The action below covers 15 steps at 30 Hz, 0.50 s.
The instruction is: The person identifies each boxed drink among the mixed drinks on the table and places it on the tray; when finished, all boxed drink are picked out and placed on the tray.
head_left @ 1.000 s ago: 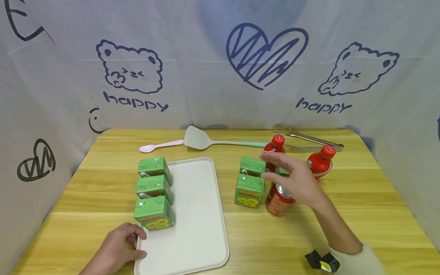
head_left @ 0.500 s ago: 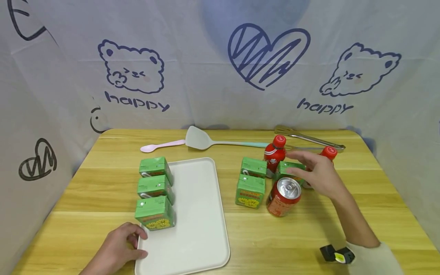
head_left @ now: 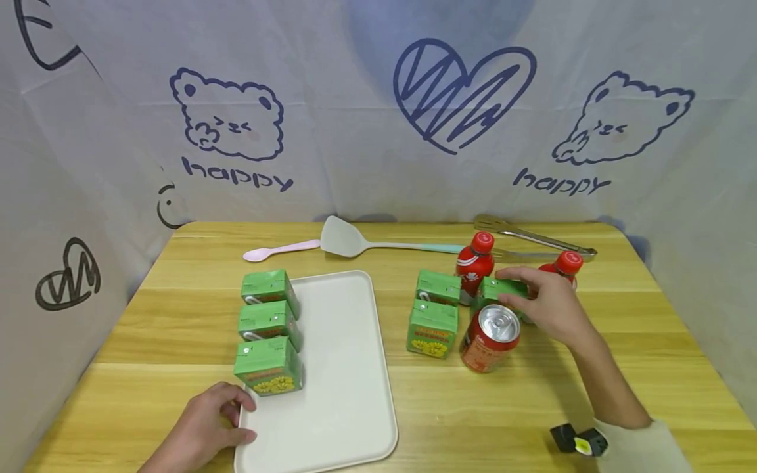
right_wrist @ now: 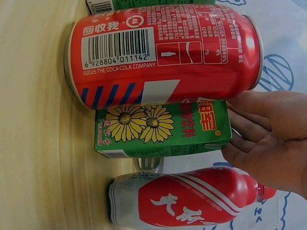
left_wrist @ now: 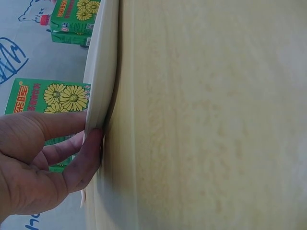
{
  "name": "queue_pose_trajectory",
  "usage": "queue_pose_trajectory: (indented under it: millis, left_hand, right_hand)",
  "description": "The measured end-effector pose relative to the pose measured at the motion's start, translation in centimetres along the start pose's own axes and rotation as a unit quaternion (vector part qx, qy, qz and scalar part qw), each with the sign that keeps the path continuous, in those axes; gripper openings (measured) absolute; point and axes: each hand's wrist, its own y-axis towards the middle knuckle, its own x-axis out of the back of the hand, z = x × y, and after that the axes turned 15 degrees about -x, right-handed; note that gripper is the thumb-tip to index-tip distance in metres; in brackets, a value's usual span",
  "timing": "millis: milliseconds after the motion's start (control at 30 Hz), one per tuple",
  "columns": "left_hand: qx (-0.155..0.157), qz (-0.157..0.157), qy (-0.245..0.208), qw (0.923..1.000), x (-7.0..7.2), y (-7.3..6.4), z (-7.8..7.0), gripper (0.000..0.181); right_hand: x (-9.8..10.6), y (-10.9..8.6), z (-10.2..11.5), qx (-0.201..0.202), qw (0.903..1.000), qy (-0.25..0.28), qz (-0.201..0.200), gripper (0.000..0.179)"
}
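My left hand (head_left: 204, 424) pinches the near left rim of the white tray (head_left: 340, 407), thumb and fingers on either side of it in the left wrist view. Along the tray's left side stand three green drink cartons, the nearest (head_left: 269, 368) just beyond that hand. On the right, my right hand (head_left: 547, 302) reaches over another green drink carton (right_wrist: 163, 129), its fingertips right at the carton's top and not wrapped round it. A red soda can (head_left: 487, 338) stands in front of this carton and partly hides it. Red bottles (right_wrist: 192, 199) stand close by.
Two more green cartons (head_left: 432, 328) stand left of the can. Behind them is a red-capped bottle (head_left: 475, 263). A pink spoon (head_left: 280, 249), a spatula (head_left: 345, 240) and metal tongs (head_left: 532, 238) lie along the back of the wooden table (head_left: 461, 420).
My right hand has moved right, from above the can and bottle, and come down to the carton behind the can. The left hand stays at the tray's rim.
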Motion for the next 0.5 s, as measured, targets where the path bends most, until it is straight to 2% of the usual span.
queue_pose_trajectory:
  millis: [300, 500]
  left_hand:
    - [0.002, 0.000, 0.000, 1.0000, 0.00, 0.03, 0.09, 0.035]
    - [0.001, -0.003, 0.001, 1.0000, -0.03, -0.02, 0.10, 0.035]
  right_hand:
    - [0.01, -0.38, -0.13, -0.007, 0.9998, 0.015, 0.005, 0.037]
    - [-0.69, -0.79, -0.80, 0.017, 0.9985, 0.032, -0.040, 0.035]
